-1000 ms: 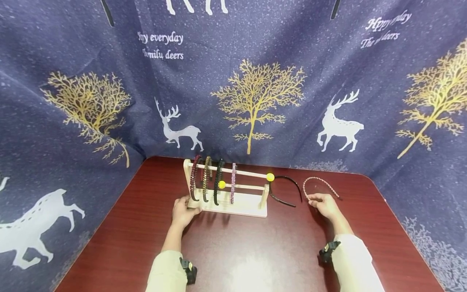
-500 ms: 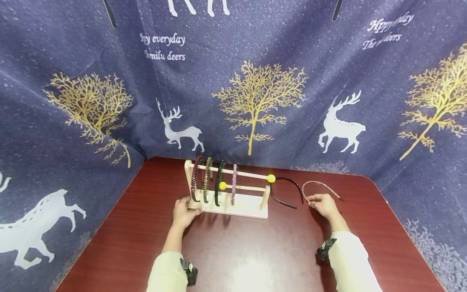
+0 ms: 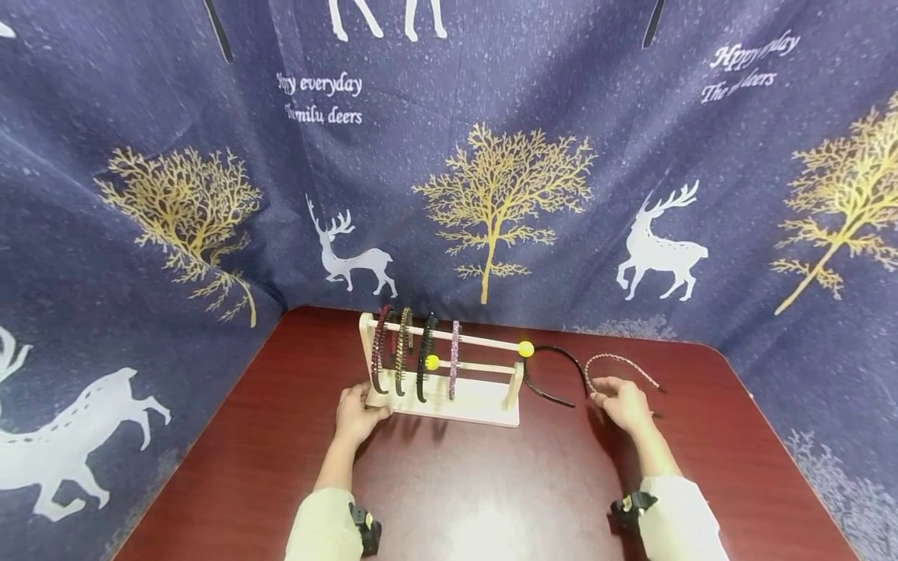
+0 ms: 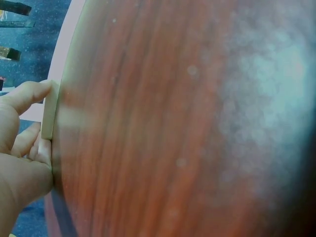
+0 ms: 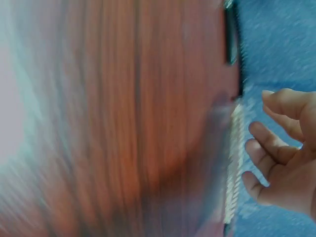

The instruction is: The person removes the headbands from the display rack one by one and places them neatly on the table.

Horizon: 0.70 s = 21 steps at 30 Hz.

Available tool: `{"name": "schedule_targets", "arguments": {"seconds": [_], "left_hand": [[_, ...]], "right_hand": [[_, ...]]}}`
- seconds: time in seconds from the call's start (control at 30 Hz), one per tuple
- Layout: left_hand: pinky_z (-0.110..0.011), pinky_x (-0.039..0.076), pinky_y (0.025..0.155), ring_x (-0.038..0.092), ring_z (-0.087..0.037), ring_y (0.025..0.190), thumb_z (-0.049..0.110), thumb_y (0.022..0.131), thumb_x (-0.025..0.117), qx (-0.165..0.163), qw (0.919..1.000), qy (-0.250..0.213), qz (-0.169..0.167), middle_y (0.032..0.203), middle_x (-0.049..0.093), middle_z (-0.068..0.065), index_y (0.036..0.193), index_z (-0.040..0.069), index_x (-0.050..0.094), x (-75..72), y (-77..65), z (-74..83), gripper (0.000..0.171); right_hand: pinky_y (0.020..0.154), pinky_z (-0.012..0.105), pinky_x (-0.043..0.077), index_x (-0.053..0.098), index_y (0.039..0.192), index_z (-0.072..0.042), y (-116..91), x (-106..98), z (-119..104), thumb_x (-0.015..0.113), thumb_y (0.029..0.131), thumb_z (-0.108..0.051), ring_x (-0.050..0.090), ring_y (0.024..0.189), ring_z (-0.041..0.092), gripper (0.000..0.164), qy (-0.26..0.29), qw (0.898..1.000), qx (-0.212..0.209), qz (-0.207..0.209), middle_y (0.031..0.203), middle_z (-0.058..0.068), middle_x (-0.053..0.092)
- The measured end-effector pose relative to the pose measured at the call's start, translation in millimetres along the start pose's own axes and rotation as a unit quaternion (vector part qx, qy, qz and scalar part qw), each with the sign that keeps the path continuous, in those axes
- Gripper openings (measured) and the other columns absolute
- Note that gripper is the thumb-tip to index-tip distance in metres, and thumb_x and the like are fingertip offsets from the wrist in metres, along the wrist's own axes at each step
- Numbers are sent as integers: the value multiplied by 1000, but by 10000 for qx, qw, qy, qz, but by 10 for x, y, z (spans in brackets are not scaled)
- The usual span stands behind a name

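Pale braided headband [image 5: 235,160]: right of the middle in the head view, looking laid on the surface [image 3: 421,475]; bend to the left, one tip up and to the right, another dark tip just peeking out past the right grip.
Right grip [image 3: 624,405]: at the near side of that headband; fingers a bit bent and spread apart, nothing seen between them in the right wrist view; touching the band or just beside it, cannot tell.
Step in hand: most likely reaching to pick up the braided headband, with the rack held steady.
Next move: seems to call for a soft pinch on the thin band, then a lift without bumping the loose black headband [image 3: 553,397] just to the left.
Left grip [image 3: 356,413]: pinching the left end of the wooden rack [image 3: 484,401], thumb and fingers around the edge of the board.
Rack: upright in the middle of the head view; two rods, a yellow ball on each.
Hung headbands: four on the top rod; from the left, dark red [image 3: 379,351], gold [image 3: 401,354], black [image 3: 425,358], purple [image 3: 454,366].
Backdrop: blue cloth [image 3: 414,132] with white deer and gold trees, across the top.
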State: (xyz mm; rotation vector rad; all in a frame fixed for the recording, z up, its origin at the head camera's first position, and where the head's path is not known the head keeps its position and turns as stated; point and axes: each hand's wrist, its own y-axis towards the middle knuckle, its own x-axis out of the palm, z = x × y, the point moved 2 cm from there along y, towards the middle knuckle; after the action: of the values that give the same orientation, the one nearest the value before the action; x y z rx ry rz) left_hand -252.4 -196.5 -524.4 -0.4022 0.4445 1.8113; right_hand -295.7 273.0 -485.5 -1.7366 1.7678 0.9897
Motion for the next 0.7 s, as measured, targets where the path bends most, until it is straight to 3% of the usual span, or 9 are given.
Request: {"name": "schedule_targets", "arguments": {"seconds": [0.1, 0.2, 0.37, 0.47, 0.7], "left_hand": [[-47, 42, 86, 52, -39, 99, 3, 63, 78, 78, 10000, 9, -11, 110, 45, -26, 121, -14, 50, 13, -16, -4, 66], [-47, 41, 86, 51, -39, 99, 4, 63, 78, 102, 9999, 14, 22, 109, 45, -26, 121, -13, 51, 14, -17, 2, 66], [-48, 40, 88, 52, -40, 100, 6, 64, 78, 17, 10000, 26, -12, 111, 45, -26, 122, -12, 50, 12, -11, 21, 67], [-49, 40, 89, 52, -41, 101, 6, 65, 77, -13, 10000, 12, -53, 112, 44, -27, 123, -13, 49, 9, -9, 31, 68], [-47, 41, 89, 52, -40, 102, 6, 65, 77, -26, 10000, 14, -71, 112, 44, -26, 123, -13, 49, 9, -15, 11, 67]], "right_hand": [[83, 48, 44, 61, 115, 5, -106, 16, -121, 63, 86, -10, 61, 94, 34, 33, 404, 9991, 90, 101, 105, 21, 64], [81, 34, 47, 57, 120, 4, -193, 44, -262, 63, 87, -11, 61, 96, 30, 37, 1042, 9943, 191, 155, 111, 23, 61], [79, 17, 45, 51, 127, 4, -315, 81, -524, 63, 87, -7, 57, 105, 35, 42, 2233, 9744, 205, 140, 115, 28, 55], [81, 15, 43, 49, 130, 2, -383, 98, -652, 63, 87, -7, 52, 110, 38, 46, 2646, 9642, 162, 112, 117, 26, 54], [84, 19, 44, 48, 131, 0, -494, 149, -847, 65, 86, -7, 51, 112, 34, 49, 3056, 9520, -89, 134, 118, 23, 54]]}}
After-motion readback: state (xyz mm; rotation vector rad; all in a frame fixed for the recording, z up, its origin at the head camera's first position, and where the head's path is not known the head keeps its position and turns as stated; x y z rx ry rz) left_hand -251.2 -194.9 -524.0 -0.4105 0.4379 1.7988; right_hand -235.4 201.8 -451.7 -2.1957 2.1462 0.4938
